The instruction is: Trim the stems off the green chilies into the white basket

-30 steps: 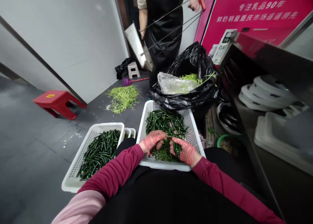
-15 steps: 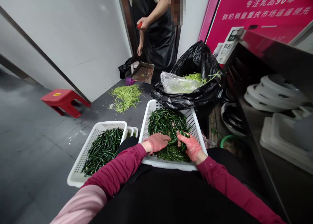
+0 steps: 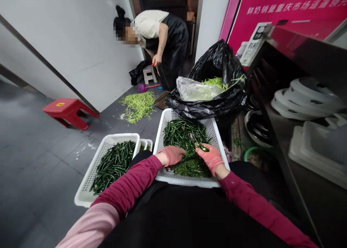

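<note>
Both my hands wear pink gloves and work over a white perforated basket [image 3: 159, 132] between my knees. Dark green chili peppers [image 3: 184, 130] fill its far part, and a heap of thin green stems [image 3: 192, 168] lies at the near end. My right hand [image 3: 211, 157] is closed around a few green chili peppers [image 3: 203, 147], their ends sticking out by the thumb. Just left of it, my left hand [image 3: 173, 156] reaches low over the pile with its fingers pressed together; whatever they pinch is hidden.
A second white basket [image 3: 81, 194] of chilies stands at left, near a red stool [image 3: 66, 109]. Ahead are pale green scraps [image 3: 138, 105], a dustpan [image 3: 162, 100] and a bent-over person [image 3: 173, 35]. A black garbage bag [image 3: 222, 60] adjoins my basket; a metal shelf [image 3: 282, 139] borders the right.
My hands have moved slightly apart, the left lower onto the pile. The other person has bent down, and the dustpan has dropped to the floor beside the scraps.
</note>
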`<state>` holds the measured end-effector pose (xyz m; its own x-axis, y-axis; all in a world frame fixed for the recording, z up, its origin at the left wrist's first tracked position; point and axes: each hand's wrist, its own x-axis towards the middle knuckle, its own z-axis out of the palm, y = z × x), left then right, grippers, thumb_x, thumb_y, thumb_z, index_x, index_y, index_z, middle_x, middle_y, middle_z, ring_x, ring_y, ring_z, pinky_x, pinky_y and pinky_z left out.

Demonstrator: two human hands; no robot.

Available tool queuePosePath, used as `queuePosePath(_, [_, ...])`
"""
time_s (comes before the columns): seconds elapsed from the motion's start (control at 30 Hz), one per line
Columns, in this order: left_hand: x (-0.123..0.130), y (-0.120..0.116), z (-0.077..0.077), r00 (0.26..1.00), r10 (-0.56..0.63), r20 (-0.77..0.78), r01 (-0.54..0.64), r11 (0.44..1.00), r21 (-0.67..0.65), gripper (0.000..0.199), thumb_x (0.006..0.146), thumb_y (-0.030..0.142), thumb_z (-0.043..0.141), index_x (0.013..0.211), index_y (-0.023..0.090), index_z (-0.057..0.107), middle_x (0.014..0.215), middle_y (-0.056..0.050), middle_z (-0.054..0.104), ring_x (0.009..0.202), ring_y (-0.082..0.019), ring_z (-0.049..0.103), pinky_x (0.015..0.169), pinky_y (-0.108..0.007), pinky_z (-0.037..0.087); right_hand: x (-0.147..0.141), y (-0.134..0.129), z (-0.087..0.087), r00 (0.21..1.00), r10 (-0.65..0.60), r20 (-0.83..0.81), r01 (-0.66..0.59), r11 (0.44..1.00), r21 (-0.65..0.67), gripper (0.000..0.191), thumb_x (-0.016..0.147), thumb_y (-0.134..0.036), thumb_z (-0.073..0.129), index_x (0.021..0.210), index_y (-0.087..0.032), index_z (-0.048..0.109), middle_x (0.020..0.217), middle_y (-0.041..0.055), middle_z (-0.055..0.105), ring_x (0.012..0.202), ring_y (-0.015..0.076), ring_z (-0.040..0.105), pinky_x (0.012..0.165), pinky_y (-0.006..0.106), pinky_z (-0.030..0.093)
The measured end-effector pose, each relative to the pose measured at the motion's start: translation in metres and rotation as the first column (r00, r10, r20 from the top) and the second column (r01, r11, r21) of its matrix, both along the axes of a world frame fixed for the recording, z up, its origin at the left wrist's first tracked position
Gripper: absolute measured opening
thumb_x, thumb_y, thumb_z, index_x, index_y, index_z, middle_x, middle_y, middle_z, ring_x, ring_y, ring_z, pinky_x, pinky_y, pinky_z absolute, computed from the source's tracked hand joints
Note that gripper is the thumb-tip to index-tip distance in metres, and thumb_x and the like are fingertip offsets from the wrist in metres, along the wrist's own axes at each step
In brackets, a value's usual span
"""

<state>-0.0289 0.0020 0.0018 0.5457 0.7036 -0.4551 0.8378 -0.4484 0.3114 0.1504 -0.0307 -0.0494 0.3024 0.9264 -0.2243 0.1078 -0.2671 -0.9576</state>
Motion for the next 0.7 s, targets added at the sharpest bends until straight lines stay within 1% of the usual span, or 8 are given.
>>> queuePosePath(0.13, [0.005,0.001,-0.004,0.999,-0.047,0.007,0.047,0.999,0.011,0.038,0.082,0.037,0.036,0.113,0.027,0.056,0.098,-0.002,0.063,0.085,-0.018,0.058,0.074,-0.026,0.042,0.001,0.002,0.001,0.997,0.070,0.027,-0.069,0.997,-0.034,0.041,0.057,-0.036,0.066,0.091,-0.013,0.064,0.061,0.0006,0.063,0.054,0.0148,0.054,0.056,0.028,0.043])
queuePosePath(0.23, [0.017,-0.003,-0.010,0.997,-0.061,0.048,0.060,0.998,0.024,0.029,0.080,0.034,0.039,0.081,0.020,0.065,0.081,-0.004,0.064,0.078,-0.017,0.058,0.071,-0.026,0.042,-0.005,0.000,0.002,0.997,0.070,0.035,-0.069,0.997,-0.034,0.041,0.061,-0.038,0.063,0.093,-0.012,0.063,0.062,0.0012,0.062,0.052,0.0146,0.053,0.056,0.029,0.045])
queuePosePath(0.33, [0.023,-0.006,-0.018,0.933,0.184,0.308,-0.150,0.980,-0.131,0.019,0.073,0.025,0.047,0.059,0.017,0.057,0.062,-0.001,0.057,0.065,-0.012,0.054,0.063,-0.022,0.042,-0.011,-0.005,0.006,0.980,-0.002,0.198,-0.026,0.990,0.139,0.032,0.062,-0.036,0.061,0.086,-0.015,0.064,0.079,0.0061,0.065,0.072,0.0194,0.058,0.071,0.034,0.046])
queuePosePath(0.43, [0.018,-0.006,-0.024,0.766,0.517,0.382,-0.385,0.845,-0.371,0.021,0.074,0.028,0.042,0.060,0.017,0.051,0.043,0.004,0.039,0.039,-0.009,0.037,0.043,-0.022,0.034,-0.010,-0.010,0.008,0.961,-0.040,0.273,-0.044,0.955,0.293,0.023,0.062,-0.034,0.062,0.078,-0.018,0.064,0.089,0.0076,0.063,0.090,0.0224,0.056,0.087,0.036,0.041])
queuePosePath(0.5, [0.013,-0.004,-0.024,0.692,0.634,0.346,-0.426,0.745,-0.513,0.020,0.072,0.033,0.045,0.061,0.017,0.049,0.039,0.006,0.032,0.032,-0.008,0.027,0.035,-0.023,0.025,-0.007,-0.011,0.006,0.993,-0.001,0.118,-0.016,0.989,0.146,0.025,0.061,-0.035,0.063,0.079,-0.018,0.062,0.084,0.0073,0.064,0.082,0.0223,0.058,0.080,0.038,0.045])
queuePosePath(0.57, [0.012,0.000,-0.022,0.654,0.686,0.318,-0.427,0.682,-0.594,0.018,0.066,0.033,0.052,0.058,0.018,0.048,0.038,0.007,0.031,0.032,-0.007,0.025,0.034,-0.022,0.020,-0.005,-0.011,-0.001,0.978,0.091,-0.188,-0.113,0.987,-0.110,0.027,0.061,-0.036,0.064,0.079,-0.017,0.060,0.074,0.0064,0.064,0.066,0.0205,0.059,0.066,0.038,0.049])
queuePosePath(0.63, [0.016,0.003,-0.020,0.689,0.649,0.323,-0.417,0.720,-0.555,0.017,0.064,0.031,0.054,0.055,0.018,0.047,0.039,0.007,0.033,0.033,-0.006,0.026,0.034,-0.022,0.019,-0.007,-0.013,-0.008,0.863,0.186,-0.469,-0.310,0.929,-0.201,0.028,0.061,-0.034,0.066,0.080,-0.016,0.059,0.069,0.0053,0.065,0.056,0.0185,0.059,0.057,0.035,0.049])
queuePosePath(0.7, [0.024,0.004,-0.021,0.746,0.585,0.318,-0.403,0.777,-0.482,0.018,0.065,0.029,0.053,0.052,0.017,0.047,0.040,0.005,0.037,0.035,-0.006,0.030,0.035,-0.021,0.020,-0.012,-0.017,-0.014,0.781,0.227,-0.582,-0.392,0.904,-0.172,0.030,0.059,-0.031,0.069,0.083,-0.017,0.059,0.069,0.0045,0.066,0.056,0.0179,0.060,0.056,0.033,0.048])
